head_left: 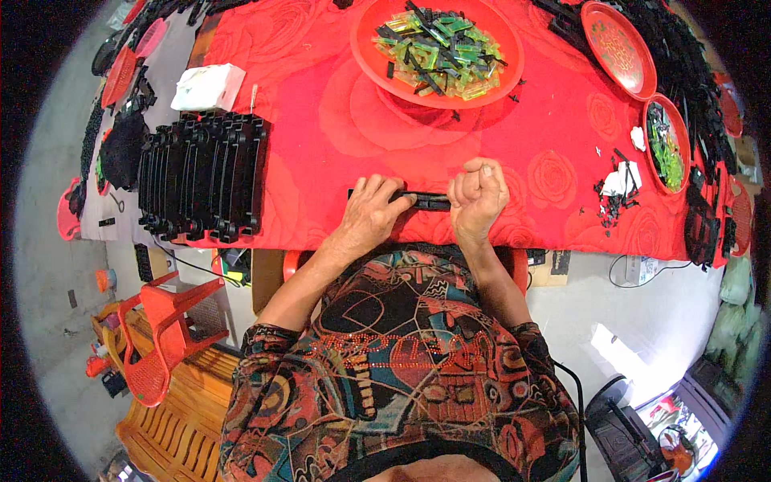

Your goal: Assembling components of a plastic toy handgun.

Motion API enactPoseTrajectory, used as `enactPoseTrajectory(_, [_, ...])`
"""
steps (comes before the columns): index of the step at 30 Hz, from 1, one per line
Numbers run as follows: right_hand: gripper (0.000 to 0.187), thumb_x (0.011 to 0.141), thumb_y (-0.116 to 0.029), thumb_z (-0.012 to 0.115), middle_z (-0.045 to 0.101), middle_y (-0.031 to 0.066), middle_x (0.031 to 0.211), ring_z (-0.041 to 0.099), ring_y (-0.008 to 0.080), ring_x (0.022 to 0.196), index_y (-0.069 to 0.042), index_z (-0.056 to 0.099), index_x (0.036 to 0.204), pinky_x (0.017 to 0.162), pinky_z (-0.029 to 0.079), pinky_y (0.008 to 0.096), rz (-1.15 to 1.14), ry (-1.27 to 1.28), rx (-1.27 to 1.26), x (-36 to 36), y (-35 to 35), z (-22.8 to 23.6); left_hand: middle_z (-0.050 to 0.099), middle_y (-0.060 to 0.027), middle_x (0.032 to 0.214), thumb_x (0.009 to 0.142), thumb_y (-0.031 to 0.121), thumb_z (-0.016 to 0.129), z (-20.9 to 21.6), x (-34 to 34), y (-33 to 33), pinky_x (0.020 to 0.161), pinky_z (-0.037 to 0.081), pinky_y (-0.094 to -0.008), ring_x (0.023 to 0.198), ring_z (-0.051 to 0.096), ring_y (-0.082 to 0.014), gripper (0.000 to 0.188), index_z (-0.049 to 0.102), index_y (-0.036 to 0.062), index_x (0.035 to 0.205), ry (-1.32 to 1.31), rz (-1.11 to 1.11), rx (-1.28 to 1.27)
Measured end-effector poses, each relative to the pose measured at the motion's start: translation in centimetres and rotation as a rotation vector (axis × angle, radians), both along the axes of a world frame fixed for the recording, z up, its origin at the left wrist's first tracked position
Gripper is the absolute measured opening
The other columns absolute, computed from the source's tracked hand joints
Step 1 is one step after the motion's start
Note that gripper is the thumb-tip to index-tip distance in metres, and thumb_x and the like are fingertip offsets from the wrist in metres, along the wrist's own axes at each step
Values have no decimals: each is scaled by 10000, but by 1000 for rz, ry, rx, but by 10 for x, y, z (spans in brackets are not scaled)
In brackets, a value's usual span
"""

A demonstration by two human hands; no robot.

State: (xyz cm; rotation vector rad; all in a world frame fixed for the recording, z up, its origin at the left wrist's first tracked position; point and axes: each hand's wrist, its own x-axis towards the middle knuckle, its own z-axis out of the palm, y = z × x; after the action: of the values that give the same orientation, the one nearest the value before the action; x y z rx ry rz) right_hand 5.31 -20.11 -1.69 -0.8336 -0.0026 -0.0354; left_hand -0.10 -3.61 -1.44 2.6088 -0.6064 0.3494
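A long, narrow black plastic part [431,202] lies across the red tablecloth, close to the table's near edge. My left hand [372,210] is closed over its left portion, thumb and fingertips pressing on it. Curled into a fist, my right hand [479,197] rests at the part's right end; whether its fingers hold anything there is hidden. Beyond my hands stands a round red tray [359,50] heaped with small green, yellowish and black strips [442,55]. Several similar long black parts [202,178] are stacked side by side on my left.
A white tissue pack [207,87] sits behind the stack. At right are a red tray [618,50], a smaller red basket [666,145] of green pieces, and black scraps [615,201] by white paper. A red chair [173,329] and wooden bench [173,418] stand lower left.
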Motion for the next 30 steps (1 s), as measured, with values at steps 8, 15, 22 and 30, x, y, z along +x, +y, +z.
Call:
enactPoseTrajectory(8, [210,923,-146,382,219,-54,483,185,45,370,9,488,830,361,188,239,-40,60,100,1,-4,5,554,-69,944,712,71,592,3,-1,-2,672,380,-346,805,498,-232,196,655,86,897,-4,5,-8])
enactPoseTrajectory(15, [239,936,-171,379,218,-51,482,183,45,366,16,485,832,357,183,239,-61,54,92,0,-1,1,553,-63,943,703,68,594,1,-1,-1,663,376,-349,784,488,-230,209,658,89,901,-1,15,-6])
enactPoseTrajectory(22, [339,966,-279,351,191,-53,459,171,50,348,-4,477,815,345,184,238,-64,124,-14,2,2,1,541,-72,900,720,71,583,-4,2,-1,666,378,-349,782,479,-234,183,655,75,889,13,-12,-22])
enactPoseTrajectory(30, [340,969,-289,369,213,-48,454,181,51,337,-7,478,814,329,186,245,-52,106,-58,7,11,2,513,-78,850,726,83,576,-8,8,6,656,377,-349,779,474,-238,170,650,58,877,8,-60,-46])
